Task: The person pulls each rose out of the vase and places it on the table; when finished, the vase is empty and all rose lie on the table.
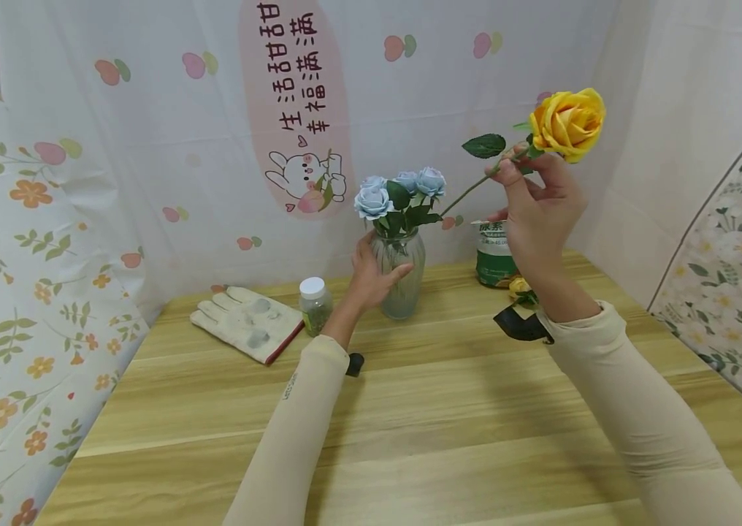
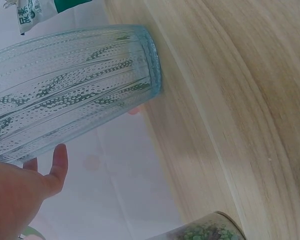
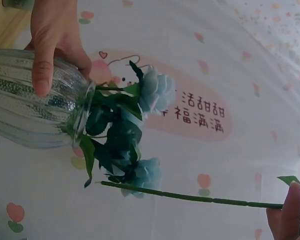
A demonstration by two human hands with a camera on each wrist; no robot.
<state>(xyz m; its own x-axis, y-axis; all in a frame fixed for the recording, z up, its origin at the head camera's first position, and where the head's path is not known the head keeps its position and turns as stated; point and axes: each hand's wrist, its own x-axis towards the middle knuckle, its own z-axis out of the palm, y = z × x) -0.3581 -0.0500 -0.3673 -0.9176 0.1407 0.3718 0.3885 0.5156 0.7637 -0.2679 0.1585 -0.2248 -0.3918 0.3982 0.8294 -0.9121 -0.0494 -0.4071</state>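
A ribbed clear glass vase (image 1: pixel 404 288) stands upright near the table's back edge, with several pale blue roses (image 1: pixel 373 199) and green leaves at its mouth. My left hand (image 1: pixel 371 279) grips its upper left side, thumb across the front, as the right wrist view also shows. Up on the right, my right hand (image 1: pixel 545 208) pinches the stem of a yellow rose (image 1: pixel 568 126) just under the bloom. The rose tilts, its green stem (image 3: pixel 190 198) slanting down so that the cut end lies beside the blue roses, outside the vase's rim (image 3: pixel 83 115).
Left of the vase are a white-lidded jar (image 1: pixel 315 308) and a pale work glove (image 1: pixel 249 323) with a red cuff. To the right stand a green-and-white bag (image 1: pixel 494 257) and another small yellow flower (image 1: pixel 519 287). A printed curtain (image 1: pixel 167 146) hangs behind the wooden table (image 1: pixel 410 438).
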